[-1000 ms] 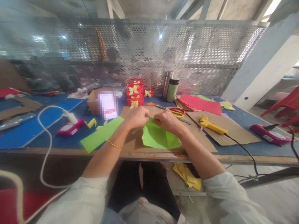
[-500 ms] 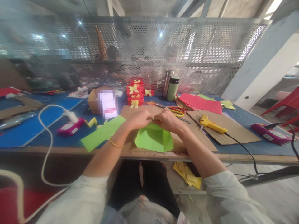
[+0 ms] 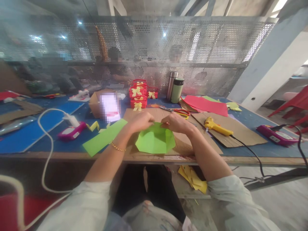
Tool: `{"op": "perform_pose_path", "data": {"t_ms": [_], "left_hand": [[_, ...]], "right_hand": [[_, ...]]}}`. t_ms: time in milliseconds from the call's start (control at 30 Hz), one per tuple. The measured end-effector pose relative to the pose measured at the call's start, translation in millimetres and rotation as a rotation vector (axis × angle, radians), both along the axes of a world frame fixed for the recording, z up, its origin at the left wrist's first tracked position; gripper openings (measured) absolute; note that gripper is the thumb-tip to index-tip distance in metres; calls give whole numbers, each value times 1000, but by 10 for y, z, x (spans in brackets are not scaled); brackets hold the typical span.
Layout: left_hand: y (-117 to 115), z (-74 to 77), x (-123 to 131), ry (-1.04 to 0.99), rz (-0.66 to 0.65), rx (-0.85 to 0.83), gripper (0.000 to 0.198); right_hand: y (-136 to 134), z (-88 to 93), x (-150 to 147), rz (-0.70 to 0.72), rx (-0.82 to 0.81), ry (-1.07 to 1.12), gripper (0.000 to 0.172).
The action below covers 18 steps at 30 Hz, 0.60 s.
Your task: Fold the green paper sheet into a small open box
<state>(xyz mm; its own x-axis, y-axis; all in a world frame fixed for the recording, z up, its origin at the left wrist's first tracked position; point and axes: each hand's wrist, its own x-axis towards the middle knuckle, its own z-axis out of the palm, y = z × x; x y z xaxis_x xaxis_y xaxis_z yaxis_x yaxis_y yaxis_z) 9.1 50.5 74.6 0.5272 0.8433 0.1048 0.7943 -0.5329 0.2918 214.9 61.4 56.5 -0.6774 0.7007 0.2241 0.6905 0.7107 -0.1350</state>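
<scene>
A creased sheet of green paper (image 3: 155, 141), its edges partly folded up, lies before me on a flat piece of brown cardboard (image 3: 185, 144). My left hand (image 3: 141, 122) is closed at the sheet's far left edge, fingertips pinching it. At the far right edge, my right hand (image 3: 176, 122) grips the paper between thumb and fingers. The two hands are a short way apart, with the paper's raised far side between them. A flat green paper strip (image 3: 104, 138) lies under and left of my left forearm.
A yellow glue gun (image 3: 218, 127) lies right on cardboard. Scissors (image 3: 181, 113) are beyond my right hand. Red boxes with yellow bows (image 3: 138, 96), two flasks (image 3: 176, 91) and red paper (image 3: 207, 105) stand or lie behind. Purple power strips (image 3: 72, 131) sit either side, with cables.
My hands have moved apart from being together at the paper's far edge. The paper's far side now shows between them, and the folded sheet looks more opened out.
</scene>
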Motion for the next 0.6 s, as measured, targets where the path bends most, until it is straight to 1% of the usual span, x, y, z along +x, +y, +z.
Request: {"op": "perform_pose_path", "data": {"t_ms": [67, 133, 233, 300, 400, 600], "left_hand": [[-6, -1, 4, -28, -29, -41, 11], [-10, -2, 13, -11, -44, -30, 9], [-10, -5, 24, 24, -43, 41, 18], [-11, -3, 29, 12, -38, 64, 19], [-20, 1, 36, -3, -23, 54, 19], [-5, -9, 53, 28, -37, 32, 27]], "right_hand": [[0, -12, -3, 24, 1, 8, 25], [1, -30, -7, 38, 1, 20, 24], [4, -51, -13, 32, -14, 42, 24], [5, -55, -15, 18, -23, 70, 23], [5, -49, -17, 6, -37, 92, 21], [11, -27, -12, 48, -65, 69, 24]]}}
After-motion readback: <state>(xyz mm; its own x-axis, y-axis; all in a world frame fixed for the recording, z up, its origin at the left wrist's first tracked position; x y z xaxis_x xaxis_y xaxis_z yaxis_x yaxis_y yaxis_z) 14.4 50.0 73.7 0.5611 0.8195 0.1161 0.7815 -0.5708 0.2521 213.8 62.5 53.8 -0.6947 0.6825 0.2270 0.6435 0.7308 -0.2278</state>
